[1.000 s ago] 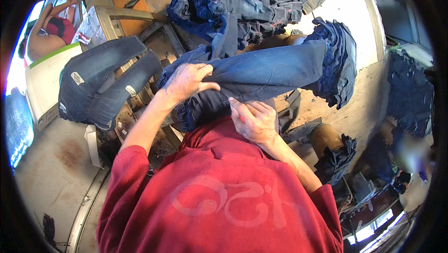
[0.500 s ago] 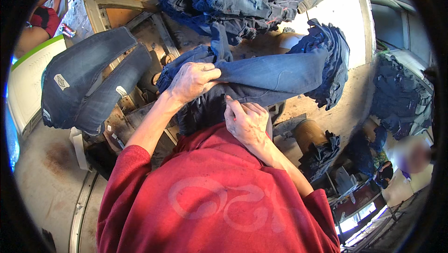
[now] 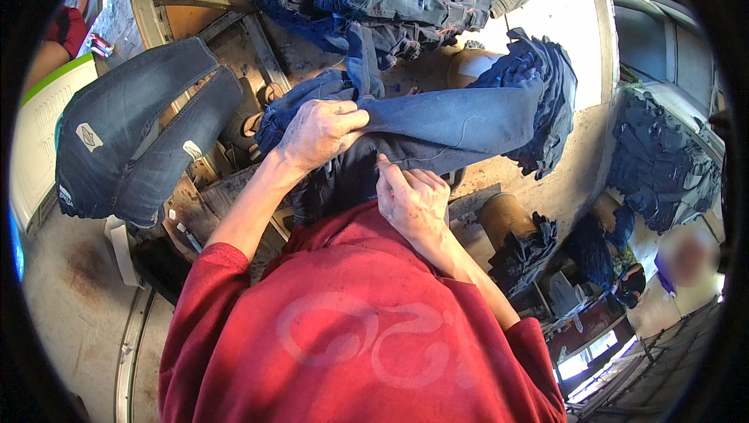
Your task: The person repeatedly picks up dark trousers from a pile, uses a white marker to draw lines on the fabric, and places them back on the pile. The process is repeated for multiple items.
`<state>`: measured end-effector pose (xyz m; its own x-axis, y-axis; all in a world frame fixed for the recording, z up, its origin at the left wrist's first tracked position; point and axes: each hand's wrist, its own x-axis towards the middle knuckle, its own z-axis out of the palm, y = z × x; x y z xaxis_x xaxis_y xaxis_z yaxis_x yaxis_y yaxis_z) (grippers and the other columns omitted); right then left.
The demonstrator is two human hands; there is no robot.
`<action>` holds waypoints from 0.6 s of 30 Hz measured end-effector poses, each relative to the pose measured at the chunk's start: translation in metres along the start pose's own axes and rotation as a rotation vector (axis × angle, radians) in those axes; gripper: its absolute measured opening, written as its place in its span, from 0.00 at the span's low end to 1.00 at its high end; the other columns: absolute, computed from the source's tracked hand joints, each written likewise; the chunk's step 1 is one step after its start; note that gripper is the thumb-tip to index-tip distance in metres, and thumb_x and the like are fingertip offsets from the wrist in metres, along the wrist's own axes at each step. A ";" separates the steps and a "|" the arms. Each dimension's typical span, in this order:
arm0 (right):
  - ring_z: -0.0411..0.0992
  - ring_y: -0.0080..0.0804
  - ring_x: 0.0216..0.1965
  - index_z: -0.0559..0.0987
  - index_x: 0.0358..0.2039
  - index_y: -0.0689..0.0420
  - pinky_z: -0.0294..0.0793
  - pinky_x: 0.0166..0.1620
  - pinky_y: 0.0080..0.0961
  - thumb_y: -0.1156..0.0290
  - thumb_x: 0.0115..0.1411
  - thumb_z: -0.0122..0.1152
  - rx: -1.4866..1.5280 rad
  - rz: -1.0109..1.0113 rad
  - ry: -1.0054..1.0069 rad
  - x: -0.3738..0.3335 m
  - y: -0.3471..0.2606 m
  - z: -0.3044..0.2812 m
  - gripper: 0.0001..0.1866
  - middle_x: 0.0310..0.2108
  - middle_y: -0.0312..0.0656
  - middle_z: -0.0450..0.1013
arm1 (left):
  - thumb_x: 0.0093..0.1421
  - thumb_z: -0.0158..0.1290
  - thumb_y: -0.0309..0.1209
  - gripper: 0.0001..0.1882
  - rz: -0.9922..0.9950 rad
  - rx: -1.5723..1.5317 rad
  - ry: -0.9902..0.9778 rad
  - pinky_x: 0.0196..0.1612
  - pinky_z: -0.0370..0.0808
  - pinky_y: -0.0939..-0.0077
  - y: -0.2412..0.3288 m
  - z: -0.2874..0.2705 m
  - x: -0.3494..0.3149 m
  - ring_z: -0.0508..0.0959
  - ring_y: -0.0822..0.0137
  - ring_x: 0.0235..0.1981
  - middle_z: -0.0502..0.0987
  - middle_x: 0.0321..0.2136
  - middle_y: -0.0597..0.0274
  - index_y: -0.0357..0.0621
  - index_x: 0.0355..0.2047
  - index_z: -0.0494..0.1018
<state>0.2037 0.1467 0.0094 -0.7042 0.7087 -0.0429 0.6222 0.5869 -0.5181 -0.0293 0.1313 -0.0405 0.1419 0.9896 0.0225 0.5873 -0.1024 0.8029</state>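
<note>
A pair of blue jeans lies across in front of me, one leg stretched out to the right with a loose pale thread on it. My left hand is closed on the denim, its fingers curled over the near end of that leg. Just below the leg, my right hand is closed, thumb and forefinger together at the dark fold of cloth. Whether a small thing sits in its fingers I cannot make out. More dark denim hangs bunched beneath both hands.
A large heap of jeans lies ahead. Patched jeans drape at the left, beside a white plastic panel with a green edge. More dark garments are piled at the right. Another person is at the far left.
The whole view has shifted slightly. My left hand keeps its hold on the jeans, and my right hand stays at the fold, its fingertips slightly higher against the cloth.
</note>
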 end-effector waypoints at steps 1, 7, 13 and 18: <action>0.76 0.34 0.18 0.86 0.44 0.53 0.75 0.27 0.31 0.75 0.60 0.68 0.002 -0.036 0.068 0.001 0.000 -0.001 0.11 0.19 0.36 0.77 | 0.52 0.67 0.26 0.12 -0.009 0.002 -0.004 0.32 0.76 0.54 0.000 0.000 0.000 0.80 0.47 0.30 0.74 0.25 0.56 0.43 0.30 0.72; 0.76 0.34 0.18 0.86 0.44 0.54 0.74 0.26 0.32 0.75 0.60 0.69 0.004 0.013 -0.009 0.002 0.001 -0.003 0.11 0.18 0.37 0.76 | 0.52 0.67 0.25 0.12 -0.017 0.007 0.007 0.31 0.75 0.54 0.002 0.002 0.000 0.79 0.47 0.29 0.73 0.24 0.54 0.42 0.28 0.72; 0.75 0.34 0.17 0.87 0.43 0.54 0.75 0.26 0.32 0.75 0.60 0.69 0.004 0.019 0.050 0.003 0.004 -0.003 0.11 0.18 0.37 0.75 | 0.51 0.67 0.24 0.12 -0.021 0.010 0.020 0.31 0.75 0.55 0.001 0.004 0.001 0.79 0.47 0.28 0.73 0.24 0.54 0.42 0.27 0.72; 0.75 0.35 0.18 0.87 0.44 0.53 0.75 0.26 0.32 0.74 0.60 0.69 0.008 0.039 0.070 0.003 0.004 -0.003 0.11 0.18 0.38 0.75 | 0.53 0.66 0.25 0.10 -0.018 0.033 0.010 0.31 0.76 0.55 0.001 0.003 0.001 0.81 0.48 0.29 0.74 0.24 0.56 0.44 0.29 0.72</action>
<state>0.2052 0.1528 0.0101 -0.6533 0.7571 -0.0034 0.6458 0.5549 -0.5244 -0.0264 0.1321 -0.0411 0.1225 0.9924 0.0142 0.6156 -0.0872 0.7832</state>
